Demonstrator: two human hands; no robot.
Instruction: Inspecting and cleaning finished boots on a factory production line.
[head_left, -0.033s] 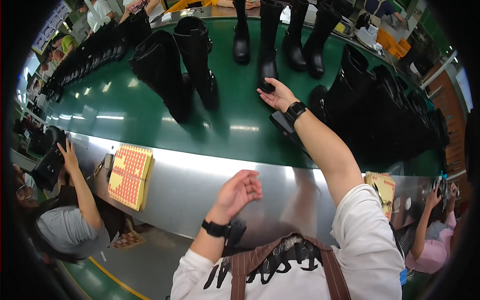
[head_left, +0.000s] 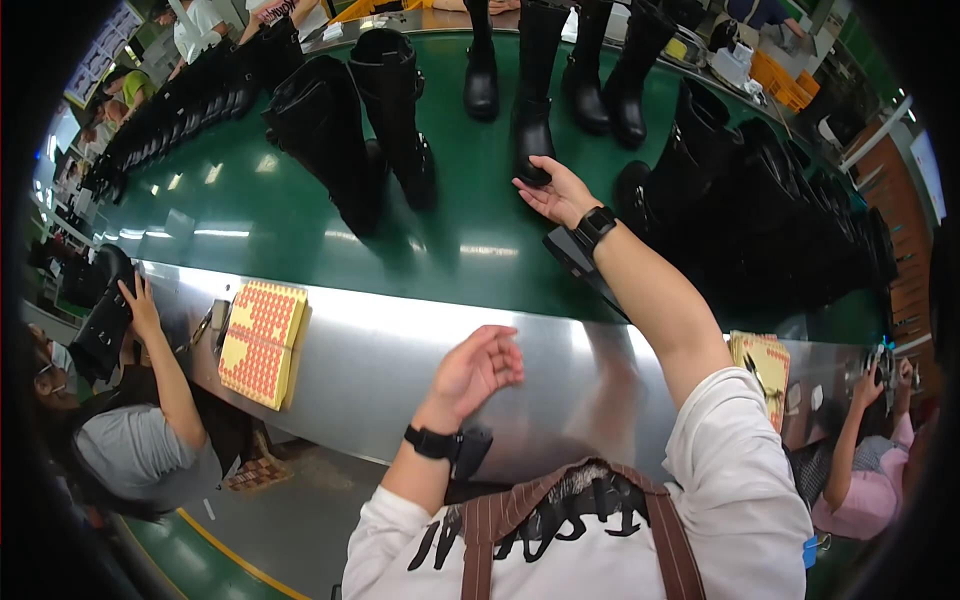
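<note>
A tall black boot stands upright on the green conveyor belt. My right hand reaches far out to it, fingers apart and touching its toe, a black watch on the wrist. My left hand hovers over the steel ledge close to my body, fingers loosely curled and empty, also with a black watch on the wrist. A pair of tall black boots stands to the left of my right hand.
Many more black boots line the belt at the left, back and right. Yellow sheets of orange round stickers lie on the ledge, and another sheet lies at right. A seated person at left holds a boot; another person sits at right.
</note>
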